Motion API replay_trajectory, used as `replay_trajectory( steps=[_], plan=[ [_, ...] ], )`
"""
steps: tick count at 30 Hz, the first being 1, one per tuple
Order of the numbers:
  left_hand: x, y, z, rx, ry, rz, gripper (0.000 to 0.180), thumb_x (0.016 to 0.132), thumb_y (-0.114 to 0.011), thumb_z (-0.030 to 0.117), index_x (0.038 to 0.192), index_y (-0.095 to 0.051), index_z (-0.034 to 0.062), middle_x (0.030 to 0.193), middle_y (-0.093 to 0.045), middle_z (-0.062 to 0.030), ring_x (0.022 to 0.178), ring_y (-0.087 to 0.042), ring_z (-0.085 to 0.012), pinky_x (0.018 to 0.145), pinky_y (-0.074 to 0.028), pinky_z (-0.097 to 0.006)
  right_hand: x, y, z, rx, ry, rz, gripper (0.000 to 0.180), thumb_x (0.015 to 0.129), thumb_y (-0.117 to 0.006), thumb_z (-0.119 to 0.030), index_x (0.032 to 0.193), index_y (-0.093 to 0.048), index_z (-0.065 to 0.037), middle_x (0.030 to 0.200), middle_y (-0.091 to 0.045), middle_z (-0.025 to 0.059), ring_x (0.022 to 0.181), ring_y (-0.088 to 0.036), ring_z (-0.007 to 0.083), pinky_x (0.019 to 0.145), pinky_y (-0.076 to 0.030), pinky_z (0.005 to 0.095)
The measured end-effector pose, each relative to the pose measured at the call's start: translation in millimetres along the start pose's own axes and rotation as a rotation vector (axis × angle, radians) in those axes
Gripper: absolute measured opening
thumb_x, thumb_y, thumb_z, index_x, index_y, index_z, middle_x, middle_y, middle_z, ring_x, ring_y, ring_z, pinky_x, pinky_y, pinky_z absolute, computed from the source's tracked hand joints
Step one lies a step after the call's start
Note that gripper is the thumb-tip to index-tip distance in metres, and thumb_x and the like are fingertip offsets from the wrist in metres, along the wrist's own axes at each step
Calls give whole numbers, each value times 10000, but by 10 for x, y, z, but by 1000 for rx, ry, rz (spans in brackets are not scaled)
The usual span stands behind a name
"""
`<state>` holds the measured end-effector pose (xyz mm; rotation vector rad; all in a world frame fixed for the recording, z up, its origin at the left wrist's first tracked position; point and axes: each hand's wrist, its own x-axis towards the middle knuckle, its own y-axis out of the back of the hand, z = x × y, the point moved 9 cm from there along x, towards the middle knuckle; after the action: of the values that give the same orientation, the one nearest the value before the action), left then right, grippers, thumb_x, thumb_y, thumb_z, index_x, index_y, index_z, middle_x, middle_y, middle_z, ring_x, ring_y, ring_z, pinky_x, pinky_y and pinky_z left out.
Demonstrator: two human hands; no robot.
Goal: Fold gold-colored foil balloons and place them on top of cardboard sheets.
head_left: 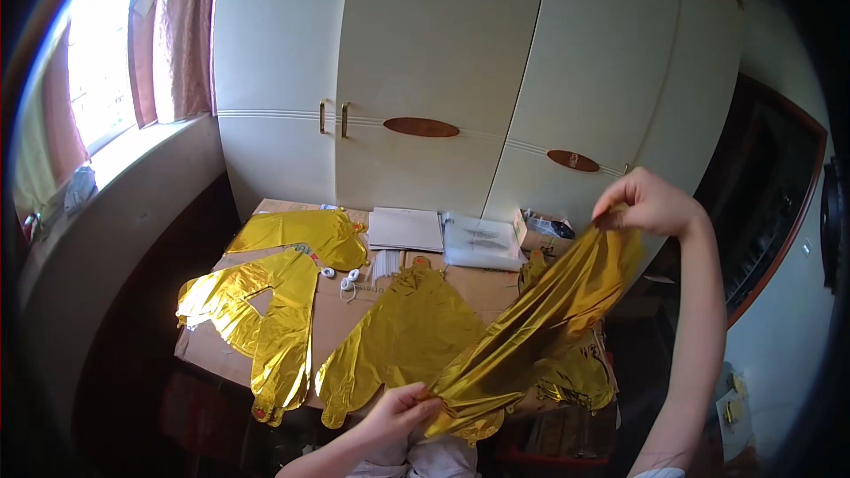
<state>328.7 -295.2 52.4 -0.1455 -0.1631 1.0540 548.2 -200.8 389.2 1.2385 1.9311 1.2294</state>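
A crumpled gold foil balloon, flat and without air, stretches slantwise between my two hands above the table. My left hand, low at the near edge, pinches its lower end. Raised higher at the right, my right hand grips the upper end with its fingers closed. Beneath and left of it, another flat gold foil balloon lies on the cardboard. Farther left rests a gold foil balloon with a small cut-out opening. More gold foil shows partly behind the held piece.
Cardboard covers the table. White ribbon spools lie near its middle. Along the back are a stack of white sheets, a clear plastic package and a small open box. Tall cream cabinets stand behind.
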Motion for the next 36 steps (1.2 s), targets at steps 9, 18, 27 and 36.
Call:
replay_trajectory(
  steps=[9, 18, 27, 36],
  plan=[
    [-158, -181, -757, -558, 255, 152, 139, 945, -607, 144, 1025, -621, 31, 907, -639, -23, 765, -576, -93, 699, -479, -249, 1667, -1024, 463, 143, 146, -17, 202, 806, -698, -160, 942, -710, -11, 837, -695, 48, 770, -614, 117, 721, -493, 268],
    [-240, 160, -912, -456, 408, 339, 284, 958, -565, 172, 1206, -576, 34, 989, -656, -73, 776, -629, -147, 720, -541, -315, 2876, -3190, 1500, 204, 30, -238, 218, 798, -736, -178, 971, -720, -45, 891, -723, 58, 798, -643, 128, 758, -499, 275],
    [-136, 419, -663, 142, 2, 525, 540, 912, -587, 68, 1420, -404, 69, 1029, -660, -100, 835, -612, -149, 687, -493, -296, 3140, -3705, 1680, 197, 43, -297, 212, 797, -735, -166, 974, -721, -52, 899, -725, 70, 806, -655, 145, 757, -504, 286],
    [-26, 406, -1017, 311, 173, 241, 550, 889, -590, 78, 1414, -434, 132, 765, -599, -53, 555, -498, -102, 527, -441, -280, 3190, -3761, 1731, 140, 72, -231, 244, 764, -742, -188, 986, -714, -91, 943, -720, 75, 871, -675, 196, 781, -516, 314]
  ],
)
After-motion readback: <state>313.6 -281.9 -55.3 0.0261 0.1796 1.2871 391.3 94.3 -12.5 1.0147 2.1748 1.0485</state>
